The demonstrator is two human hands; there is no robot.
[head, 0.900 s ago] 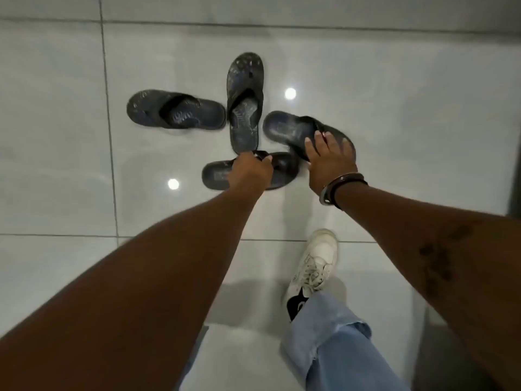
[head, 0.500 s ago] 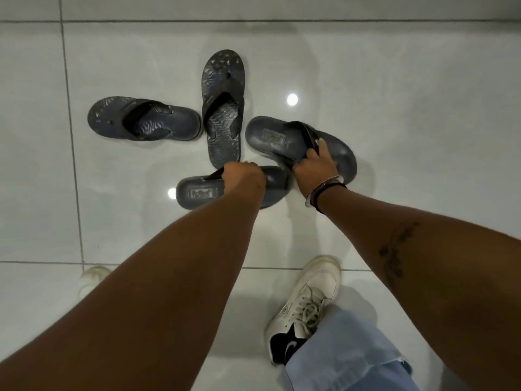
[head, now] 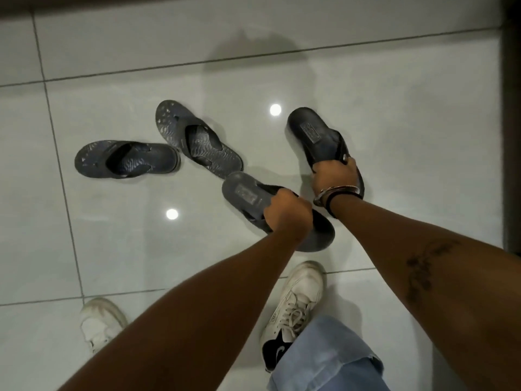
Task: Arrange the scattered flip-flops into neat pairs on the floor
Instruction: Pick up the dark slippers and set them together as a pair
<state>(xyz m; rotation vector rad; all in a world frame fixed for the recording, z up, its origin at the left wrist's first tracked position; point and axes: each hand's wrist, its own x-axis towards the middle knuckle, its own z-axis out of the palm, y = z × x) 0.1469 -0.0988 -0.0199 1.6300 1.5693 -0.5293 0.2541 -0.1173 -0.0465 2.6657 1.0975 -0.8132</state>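
Head view: left hand [head: 287, 214] closed on near flip-flop [head: 248, 197], right hand [head: 334, 172] closed on far flip-flop [head: 313, 134], both near floor [head: 408, 136]. Patterned pair [head: 197, 136] lying splayed, untouched. Risk: near toe nudging patterned heel; strap grips slipping, soles landing crooked.
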